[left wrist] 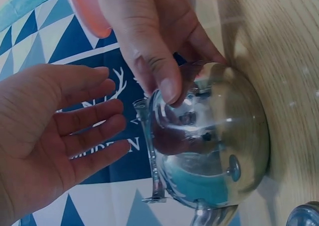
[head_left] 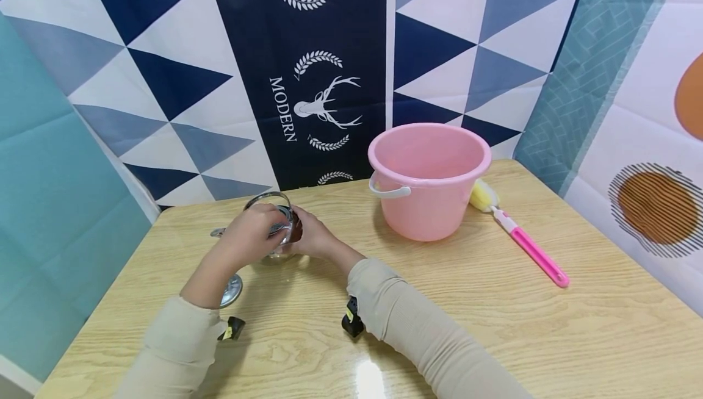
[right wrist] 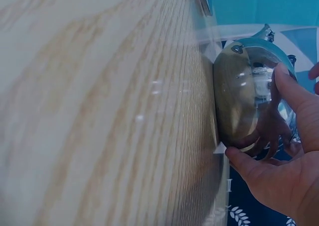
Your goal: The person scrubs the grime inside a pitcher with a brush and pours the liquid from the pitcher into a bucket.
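Head view: high, facing forward-down across table (head_left: 307, 350). Wrist views: near, facing backdrop (head_left: 335, 33), rolled sideways opposite ways; both share pot (left wrist: 214, 131).

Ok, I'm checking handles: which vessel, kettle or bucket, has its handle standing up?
The silver kettle gripped by the right hand: its hoop handle arches over the top, whereas the pink bucket has its white handle lowered below the rim.

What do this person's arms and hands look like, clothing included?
The left sleeve and right sleeve are plain, creased and beige. The left hand and right hand are bare, without visible gloves or rings. A small black device with yellow marking shows by each sleeve.
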Action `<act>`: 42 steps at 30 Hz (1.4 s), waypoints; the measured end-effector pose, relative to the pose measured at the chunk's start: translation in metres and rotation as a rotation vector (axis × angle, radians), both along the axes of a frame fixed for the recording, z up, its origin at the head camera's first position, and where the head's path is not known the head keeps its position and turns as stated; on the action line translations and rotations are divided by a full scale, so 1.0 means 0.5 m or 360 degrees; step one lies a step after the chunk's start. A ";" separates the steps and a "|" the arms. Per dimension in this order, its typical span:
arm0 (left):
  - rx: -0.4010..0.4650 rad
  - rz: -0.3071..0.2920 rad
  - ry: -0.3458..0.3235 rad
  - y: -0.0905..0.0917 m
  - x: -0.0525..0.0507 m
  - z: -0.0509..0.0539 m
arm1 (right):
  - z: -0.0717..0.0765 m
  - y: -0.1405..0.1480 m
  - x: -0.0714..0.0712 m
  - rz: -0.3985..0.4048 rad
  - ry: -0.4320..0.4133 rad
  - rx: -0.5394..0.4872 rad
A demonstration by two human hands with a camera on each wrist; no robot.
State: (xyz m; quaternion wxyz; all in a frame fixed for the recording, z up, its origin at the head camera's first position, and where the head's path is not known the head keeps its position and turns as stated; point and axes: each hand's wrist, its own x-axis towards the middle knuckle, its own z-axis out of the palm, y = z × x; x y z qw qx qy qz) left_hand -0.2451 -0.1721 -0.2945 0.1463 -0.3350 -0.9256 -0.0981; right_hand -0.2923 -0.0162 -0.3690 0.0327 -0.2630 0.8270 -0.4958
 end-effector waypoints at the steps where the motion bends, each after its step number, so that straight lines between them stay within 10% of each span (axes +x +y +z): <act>1: -0.0005 0.0002 -0.0003 0.001 -0.002 -0.002 | 0.000 0.000 0.000 0.0000 -0.0004 -0.0001; 17: -0.0142 0.0231 -0.0218 -0.002 -0.035 -0.021 | -0.001 0.001 -0.001 -0.0007 -0.0032 0.0000; 42: -0.0125 0.0294 -0.0387 -0.009 -0.042 -0.025 | -0.005 0.000 -0.001 0.0012 -0.0022 -0.0053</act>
